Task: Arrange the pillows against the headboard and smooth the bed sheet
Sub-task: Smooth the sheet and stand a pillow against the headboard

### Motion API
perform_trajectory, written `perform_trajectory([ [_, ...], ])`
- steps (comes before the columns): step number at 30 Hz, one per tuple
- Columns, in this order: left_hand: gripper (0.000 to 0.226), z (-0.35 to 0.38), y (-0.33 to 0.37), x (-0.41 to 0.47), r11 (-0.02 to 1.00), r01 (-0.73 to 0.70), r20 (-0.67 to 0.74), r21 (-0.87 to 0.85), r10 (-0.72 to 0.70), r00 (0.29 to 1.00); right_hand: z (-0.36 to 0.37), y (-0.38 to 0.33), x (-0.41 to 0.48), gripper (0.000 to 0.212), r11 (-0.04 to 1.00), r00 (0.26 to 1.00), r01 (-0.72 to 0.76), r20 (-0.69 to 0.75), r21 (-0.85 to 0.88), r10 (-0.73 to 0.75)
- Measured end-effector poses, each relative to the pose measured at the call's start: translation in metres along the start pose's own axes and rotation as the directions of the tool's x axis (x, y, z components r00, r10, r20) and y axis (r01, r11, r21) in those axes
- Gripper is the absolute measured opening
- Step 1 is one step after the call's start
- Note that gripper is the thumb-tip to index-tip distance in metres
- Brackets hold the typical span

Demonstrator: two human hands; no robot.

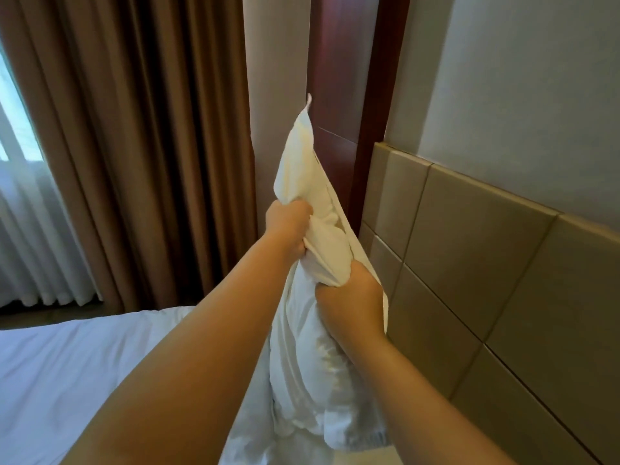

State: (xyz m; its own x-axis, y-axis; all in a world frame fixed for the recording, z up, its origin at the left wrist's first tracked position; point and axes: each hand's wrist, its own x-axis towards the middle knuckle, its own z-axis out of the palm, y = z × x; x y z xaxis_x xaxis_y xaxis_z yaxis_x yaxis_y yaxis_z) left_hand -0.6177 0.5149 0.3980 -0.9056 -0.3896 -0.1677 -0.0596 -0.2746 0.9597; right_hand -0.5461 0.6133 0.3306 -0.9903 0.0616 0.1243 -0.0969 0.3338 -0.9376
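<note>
A white pillow (302,169) stands on end, lifted above the bed and close to the left end of the beige padded headboard (469,250). My left hand (290,226) is shut on a bunch of its cover at the near edge, about halfway up. My right hand (352,297) grips the cover lower down, on the side nearer the headboard. The pillow's bottom end hangs rumpled over the white bed sheet (77,364), which spreads to the lower left with soft creases.
Brown curtains (134,146) hang at the far side of the bed, with a sheer white curtain (27,229) and window at the left. A dark wooden panel (345,95) runs up the wall beside the headboard.
</note>
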Motion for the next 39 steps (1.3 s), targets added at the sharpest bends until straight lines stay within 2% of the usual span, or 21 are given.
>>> perform_trajectory([
  [2, 0.04, 0.003, 0.001, 0.019, 1.0, -0.023, 0.002, 0.013, 0.023, 1.0, 0.003, 0.0, 0.016, 0.018, 0.988, 0.992, -0.106, 0.085, 0.112, 0.097],
  [4, 0.039, 0.01, 0.009, 0.036, 0.999, -0.035, -0.011, 0.007, 0.035, 0.999, 0.0, -0.008, 0.034, 0.018, 0.999, 0.999, -0.04, -0.007, -0.02, 0.04],
  [7, 0.034, 0.017, 0.013, 0.066, 1.0, -0.012, -0.033, -0.011, 0.012, 0.999, -0.006, -0.019, 0.055, 0.044, 0.986, 0.996, -0.043, 0.065, -0.161, 0.054],
  [8, 0.035, 0.018, 0.013, 0.073, 1.0, 0.016, -0.042, -0.003, -0.017, 0.999, -0.01, -0.017, 0.061, 0.046, 0.969, 0.997, 0.004, 0.078, -0.245, 0.016],
  [11, 0.037, 0.018, 0.005, 0.098, 0.996, 0.083, -0.106, -0.02, -0.085, 0.991, -0.029, -0.014, 0.061, 0.065, 0.796, 0.991, 0.123, 0.11, -0.592, -0.071],
  [12, 0.036, 0.018, 0.003, 0.106, 0.995, 0.1, -0.123, -0.012, -0.101, 0.987, -0.035, -0.005, 0.058, 0.074, 0.742, 0.991, 0.118, 0.123, -0.66, -0.047],
  [14, 0.038, 0.016, 0.0, 0.123, 0.993, 0.119, -0.152, 0.014, -0.115, 0.982, -0.042, 0.015, 0.051, 0.081, 0.689, 0.986, 0.034, 0.135, -0.724, 0.093],
  [15, 0.041, 0.016, -0.002, 0.131, 0.992, 0.124, -0.164, 0.016, -0.12, 0.979, -0.044, 0.024, 0.048, 0.078, 0.693, 0.973, -0.006, 0.156, -0.721, 0.171],
  [17, 0.045, 0.019, -0.005, 0.139, 0.992, 0.119, -0.166, 0.027, -0.113, 0.98, -0.046, 0.038, 0.052, 0.059, 0.786, 0.961, -0.067, 0.172, -0.615, 0.216],
  [18, 0.044, 0.021, -0.007, 0.14, 0.992, 0.113, -0.159, 0.049, -0.104, 0.982, -0.047, 0.043, 0.056, 0.045, 0.826, 0.967, -0.055, 0.177, -0.561, 0.185],
  [20, 0.045, 0.027, -0.013, 0.141, 0.99, 0.096, -0.115, 0.1, -0.084, 0.99, -0.048, 0.047, 0.066, 0.026, 0.841, 0.982, 0.014, 0.167, -0.541, 0.091],
  [22, 0.055, 0.033, -0.02, 0.14, 0.983, 0.093, -0.038, 0.155, -0.088, 0.995, -0.05, 0.046, 0.075, 0.016, 0.844, 0.99, 0.055, 0.139, -0.534, 0.024],
  [24, 0.064, 0.038, -0.028, 0.141, 0.969, 0.085, 0.036, 0.233, -0.096, 0.995, -0.055, 0.045, 0.085, 0.016, 0.852, 0.994, 0.068, 0.104, -0.519, -0.016],
  [26, 0.066, 0.044, -0.039, 0.14, 0.939, 0.058, 0.1, 0.34, -0.097, 0.99, -0.063, 0.045, 0.098, 0.017, 0.816, 0.995, 0.087, 0.087, -0.572, -0.045],
  [29, 0.054, 0.049, -0.067, 0.131, 0.88, 0.0, 0.159, 0.476, -0.087, 0.983, -0.077, 0.053, 0.121, 0.002, 0.724, 0.997, 0.062, 0.069, -0.687, -0.02],
  [31, 0.048, 0.049, -0.093, 0.122, 0.82, 0.01, 0.202, 0.572, -0.152, 0.968, -0.091, 0.065, 0.137, 0.004, 0.656, 0.997, -0.024, 0.031, -0.755, 0.072],
  [34, 0.044, 0.045, -0.133, 0.101, 0.695, -0.004, 0.234, 0.719, -0.237, 0.943, -0.12, 0.09, 0.149, 0.01, 0.52, 0.975, -0.198, -0.11, -0.831, 0.194],
  [37, 0.036, 0.047, -0.155, 0.081, 0.571, -0.117, 0.278, 0.813, -0.204, 0.938, -0.155, 0.117, 0.141, 0.015, 0.412, 0.936, -0.34, -0.259, -0.846, 0.24],
  [39, 0.033, 0.05, -0.163, 0.068, 0.509, -0.183, 0.323, 0.841, -0.2, 0.925, -0.172, 0.13, 0.13, 0.016, 0.367, 0.926, -0.369, -0.306, -0.854, 0.22],
])
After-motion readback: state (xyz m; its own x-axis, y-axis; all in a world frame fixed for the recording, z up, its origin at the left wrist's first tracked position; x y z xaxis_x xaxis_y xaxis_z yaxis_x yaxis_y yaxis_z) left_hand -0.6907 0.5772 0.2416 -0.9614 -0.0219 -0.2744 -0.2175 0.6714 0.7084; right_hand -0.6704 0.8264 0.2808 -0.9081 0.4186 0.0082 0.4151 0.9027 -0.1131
